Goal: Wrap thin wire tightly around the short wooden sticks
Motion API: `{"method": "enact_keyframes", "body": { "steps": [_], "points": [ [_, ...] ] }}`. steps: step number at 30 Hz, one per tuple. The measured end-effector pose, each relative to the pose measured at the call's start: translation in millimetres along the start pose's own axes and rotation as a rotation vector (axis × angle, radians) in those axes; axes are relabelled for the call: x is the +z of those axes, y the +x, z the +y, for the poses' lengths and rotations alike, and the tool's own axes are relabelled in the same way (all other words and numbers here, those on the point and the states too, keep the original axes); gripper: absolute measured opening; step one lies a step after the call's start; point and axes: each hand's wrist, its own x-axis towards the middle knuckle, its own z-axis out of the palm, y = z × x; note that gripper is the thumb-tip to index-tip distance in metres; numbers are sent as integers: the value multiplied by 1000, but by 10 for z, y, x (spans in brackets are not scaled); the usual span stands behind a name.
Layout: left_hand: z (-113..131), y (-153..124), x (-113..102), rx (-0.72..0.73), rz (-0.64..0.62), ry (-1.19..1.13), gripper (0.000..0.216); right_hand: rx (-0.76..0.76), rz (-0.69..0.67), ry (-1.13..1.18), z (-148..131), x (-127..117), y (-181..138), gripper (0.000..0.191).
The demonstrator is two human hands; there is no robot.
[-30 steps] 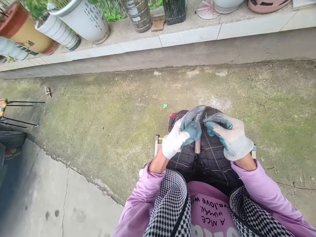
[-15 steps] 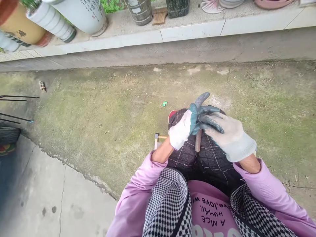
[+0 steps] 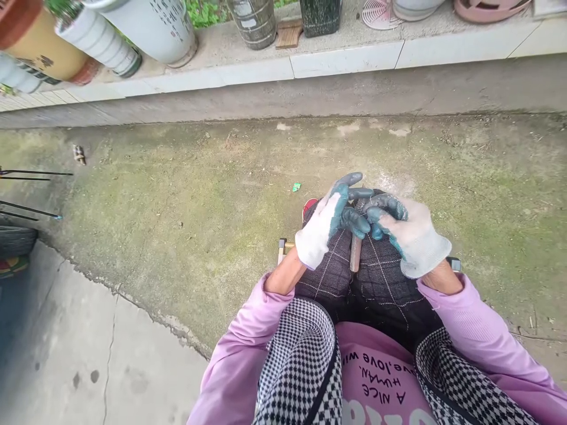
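We sit with our knees together, and a short brown stick (image 3: 355,257) stands between them, its top hidden under our gloved hands. Our left hand (image 3: 325,227) is just left of the stick top, forefinger stretched out and the other fingers bent towards the right hand (image 3: 410,236), whose fingers are curled in just right of it. The fingertips of both hands meet above the stick. We cannot tell whether either hand grips the stick or only the other glove.

It looks to us like fingertip work at the stick's top. Any next move there calls for a firm hold with one hand, since only the knees steady the stick.

Well beyond the stick, a ledge (image 3: 345,59) carries pots: a white pot (image 3: 146,23) and a dark pot (image 3: 319,15), their contents out of view.
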Motion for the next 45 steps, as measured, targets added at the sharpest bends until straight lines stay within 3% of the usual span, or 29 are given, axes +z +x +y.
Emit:
{"method": "enact_keyframes", "body": {
  "steps": [3, 7, 15, 22, 28, 36, 40, 45],
  "points": [
    [-45, -15, -73, -24, -113, 59, 55, 36, 70, 116, 50, 23, -8, 20],
    [-87, -36, -106, 21, -149, 276, 35, -18, 86, 37, 57, 5, -17, 18],
    [-158, -31, -94, 136, -3, 224, 21, 60, 226, 87, -40, -43, -126, 16],
    [-83, -128, -27, 182, 41, 251, 20, -185, 58, -170, 3, -159, -237, 9],
    [-89, -187, -1, 201, 37, 248, 18, -253, -78, -275, -73, -231, -188, 15],
    [-65, -227, -38, 231, -7, 367, 11, -181, -122, -163, -103, -259, -142, 10],
    [-44, -250, -48, 264, -60, 379, 17, -111, -75, -110, -123, -239, -141, 6],
    [-91, -207, -39, 189, -48, 313, 19, 2, 27, -33, -120, -170, -158, 5]
  ]
}}
